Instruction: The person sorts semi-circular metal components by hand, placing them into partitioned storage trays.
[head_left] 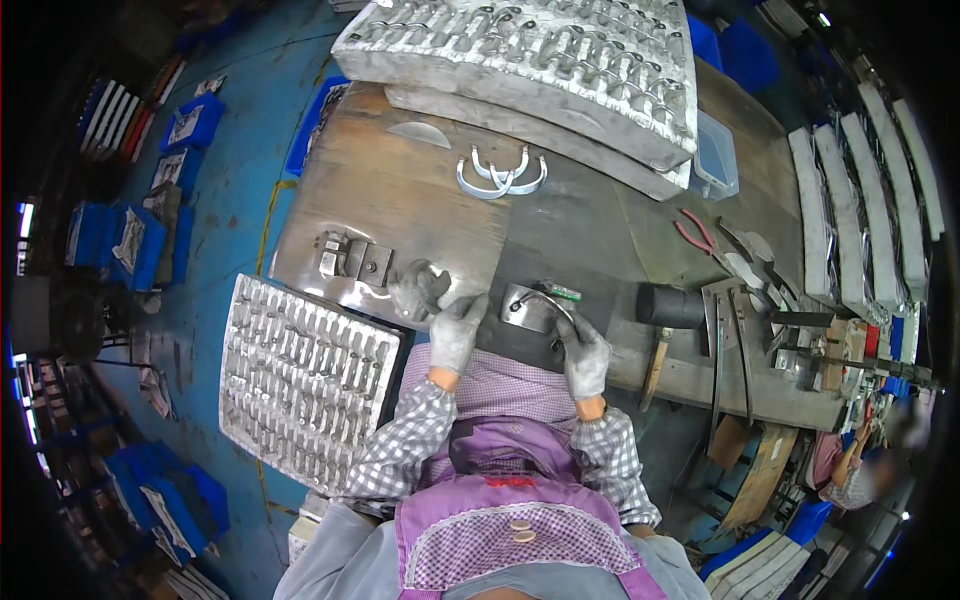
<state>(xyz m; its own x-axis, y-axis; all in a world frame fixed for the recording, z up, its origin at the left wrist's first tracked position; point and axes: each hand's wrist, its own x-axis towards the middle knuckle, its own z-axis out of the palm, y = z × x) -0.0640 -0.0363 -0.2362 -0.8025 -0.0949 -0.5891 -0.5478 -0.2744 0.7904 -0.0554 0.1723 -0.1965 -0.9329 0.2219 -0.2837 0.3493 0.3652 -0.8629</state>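
Purple apron (515, 545) nearest. Right hand (587, 362) pinches a curved strip (560, 306); it runs forward and leftward from the fingertips, over the shiny plate (524, 314) on the worktop (410, 225). Left hand (455, 337) farther, left of strip; grip: cannot tell.

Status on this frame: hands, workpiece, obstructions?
Left hand: gloved, left of metal plate, grip unclear. Right hand: closed on curved metal strip. Strip: by the plate, contact unclear. Black-headed mallet: right of right hand, not between hands.
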